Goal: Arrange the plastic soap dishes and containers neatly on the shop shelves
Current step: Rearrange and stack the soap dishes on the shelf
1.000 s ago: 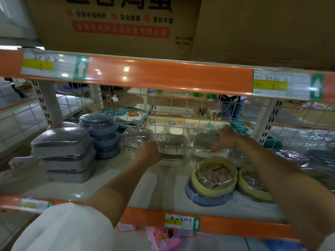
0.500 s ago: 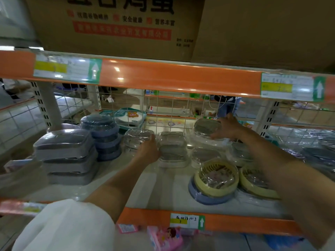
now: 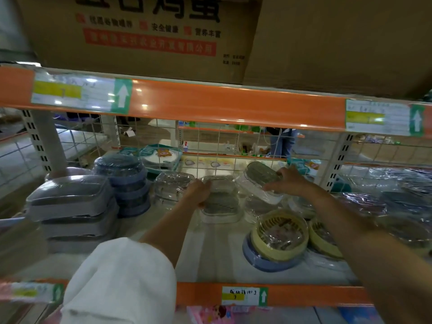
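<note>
The right hand [image 3: 288, 182] has now lifted a wrapped soap dish [image 3: 263, 181], grasping it tilted, while the left hand [image 3: 198, 194] still holds the middle stack [image 3: 221, 202], so stacking comes next.

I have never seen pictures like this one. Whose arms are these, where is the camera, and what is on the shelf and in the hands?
No machine is here. A person wears a camera on the head, so you look forward and down along their own two arms. The shelf holds wrapped plastic goods: a grey stack of containers at the left, a blue stack behind it, clear soap dishes in the middle, and yellow round baskets at the right. The left hand grips a middle stack of clear dishes. The right hand holds one wrapped dish, tilted, above the others.
</note>
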A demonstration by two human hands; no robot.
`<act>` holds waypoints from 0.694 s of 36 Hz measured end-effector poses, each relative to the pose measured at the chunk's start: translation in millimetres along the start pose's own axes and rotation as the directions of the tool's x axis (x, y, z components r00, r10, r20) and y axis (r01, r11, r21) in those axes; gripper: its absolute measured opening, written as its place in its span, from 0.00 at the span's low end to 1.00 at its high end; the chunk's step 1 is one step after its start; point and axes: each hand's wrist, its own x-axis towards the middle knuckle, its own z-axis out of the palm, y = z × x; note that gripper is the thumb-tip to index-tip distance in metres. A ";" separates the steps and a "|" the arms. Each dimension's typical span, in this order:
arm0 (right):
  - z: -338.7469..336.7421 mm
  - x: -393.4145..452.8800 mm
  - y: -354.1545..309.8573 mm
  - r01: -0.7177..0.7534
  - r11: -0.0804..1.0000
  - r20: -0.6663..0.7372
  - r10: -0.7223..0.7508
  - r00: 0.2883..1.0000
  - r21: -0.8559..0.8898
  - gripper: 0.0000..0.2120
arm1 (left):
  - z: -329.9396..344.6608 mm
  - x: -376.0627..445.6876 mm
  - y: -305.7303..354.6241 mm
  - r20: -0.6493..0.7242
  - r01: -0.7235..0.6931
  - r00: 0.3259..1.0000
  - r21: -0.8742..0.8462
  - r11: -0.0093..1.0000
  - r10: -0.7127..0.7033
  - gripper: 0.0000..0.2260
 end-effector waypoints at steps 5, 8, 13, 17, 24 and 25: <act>-1.4 -5.1 5.7 -0.007 1.000 0.008 0.007 1.000 0.028 0.40 | 3.3 12.6 7.1 0.025 0.125 0.992 -0.178 0.976 -0.123 0.27; 1.1 -10.1 7.2 -0.020 0.997 0.000 0.020 1.000 0.075 0.37 | 8.2 17.4 9.3 0.020 0.155 0.988 -0.261 0.953 -0.156 0.29; 3.7 -11.1 13.9 -0.023 0.998 -0.004 0.023 1.000 0.065 0.45 | 14.3 19.3 12.6 0.031 0.207 0.978 -0.306 0.929 -0.208 0.16; 5.5 -4.4 21.5 -0.020 0.997 -0.003 0.021 1.000 0.075 0.44 | 14.2 18.4 15.0 0.038 0.234 0.970 -0.399 0.886 -0.239 0.16; 2.1 -9.8 16.2 -0.062 0.989 0.055 0.055 0.997 0.136 0.56 | 16.6 13.9 10.4 0.040 0.130 0.989 -0.704 0.699 -0.143 0.16; 4.0 -4.8 20.0 -0.073 0.984 0.061 0.064 0.996 0.162 0.53 | 16.6 11.3 8.5 0.040 0.118 0.991 -0.727 0.677 -0.130 0.18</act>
